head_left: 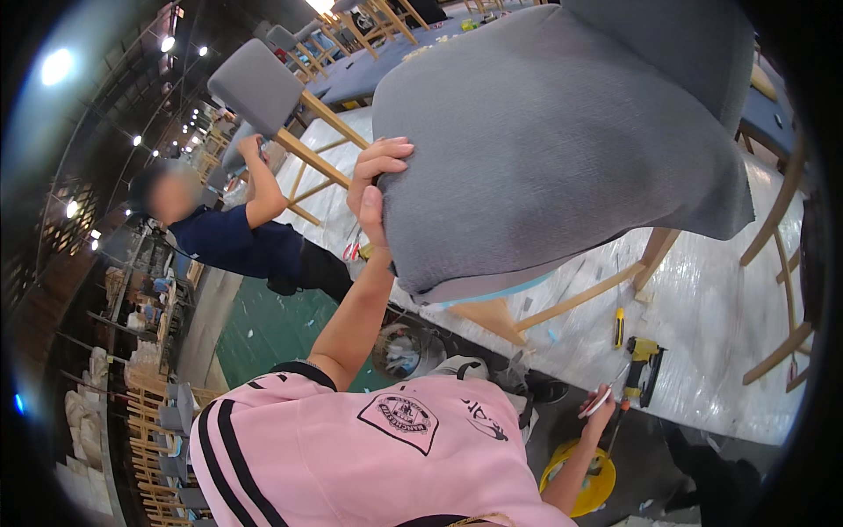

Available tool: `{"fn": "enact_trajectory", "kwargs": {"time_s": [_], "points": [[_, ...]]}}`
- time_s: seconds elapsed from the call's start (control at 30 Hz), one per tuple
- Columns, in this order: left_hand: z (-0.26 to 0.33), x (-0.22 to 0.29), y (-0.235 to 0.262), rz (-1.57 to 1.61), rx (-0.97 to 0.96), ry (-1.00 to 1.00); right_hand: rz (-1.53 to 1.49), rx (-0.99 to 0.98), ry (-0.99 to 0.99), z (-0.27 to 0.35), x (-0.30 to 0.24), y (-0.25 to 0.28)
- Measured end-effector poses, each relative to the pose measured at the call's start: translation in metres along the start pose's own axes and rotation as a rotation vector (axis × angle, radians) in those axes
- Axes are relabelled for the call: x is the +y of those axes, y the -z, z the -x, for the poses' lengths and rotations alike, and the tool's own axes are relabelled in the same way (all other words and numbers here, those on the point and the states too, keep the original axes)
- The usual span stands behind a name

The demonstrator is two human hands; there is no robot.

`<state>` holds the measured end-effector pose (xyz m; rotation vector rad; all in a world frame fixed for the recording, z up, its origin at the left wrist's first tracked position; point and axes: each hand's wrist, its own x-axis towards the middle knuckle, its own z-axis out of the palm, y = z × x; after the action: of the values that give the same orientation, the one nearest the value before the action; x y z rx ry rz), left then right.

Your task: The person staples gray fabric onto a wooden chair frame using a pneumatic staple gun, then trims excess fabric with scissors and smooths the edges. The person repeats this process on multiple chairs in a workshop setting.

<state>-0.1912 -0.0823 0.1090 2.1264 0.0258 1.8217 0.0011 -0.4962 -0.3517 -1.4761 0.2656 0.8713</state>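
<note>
One grey, fabric-covered, rounded chair seat (527, 149) stands before me on pale wooden legs (488, 320), its near-left corner gripped by the person's left hand (376, 183). Cloth already spans the top, but a loose grey flap (727, 211) hangs at its right, so I judge the edge unfinished. Below the seat, the right hand (595, 422) closes around what may be small red-and-white scissors (600, 400); a yellow-and-black staple gun (644, 372) lies idle below-right.

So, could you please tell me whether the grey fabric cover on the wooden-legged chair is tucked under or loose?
Loose at the picture's right: the grey fabric cover flares outward there, its edge hanging free.
</note>
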Motion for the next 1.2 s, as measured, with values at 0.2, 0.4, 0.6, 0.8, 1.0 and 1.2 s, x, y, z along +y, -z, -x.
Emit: {"fn": "enact_trajectory", "kwargs": {"time_s": [0.2,0.4,0.6,0.8,1.0,1.2], "points": [[-0.001,-0.007,-0.009,0.099,-0.023,-0.021,-0.200,-0.003,0.208,0.086,-0.062,-0.083],[0.000,-0.008,-0.002,0.202,-0.048,-0.132,-1.041,-0.382,0.317,0.237,-0.113,-0.220],[-0.006,-0.011,-0.015,0.272,-0.116,-0.174,-1.104,-0.788,0.639,0.352,-0.116,-0.325],[0.002,-0.002,-0.009,0.296,-0.122,-0.070,-1.069,-0.825,0.583,0.374,-0.124,-0.349],[0.003,-0.003,-0.015,0.308,-0.112,-0.062,-1.144,-0.800,0.586,0.382,-0.133,-0.370],[0.003,-0.001,-0.010,0.292,-0.122,-0.050,-1.101,-0.710,0.631,0.389,-0.126,-0.390]]}}
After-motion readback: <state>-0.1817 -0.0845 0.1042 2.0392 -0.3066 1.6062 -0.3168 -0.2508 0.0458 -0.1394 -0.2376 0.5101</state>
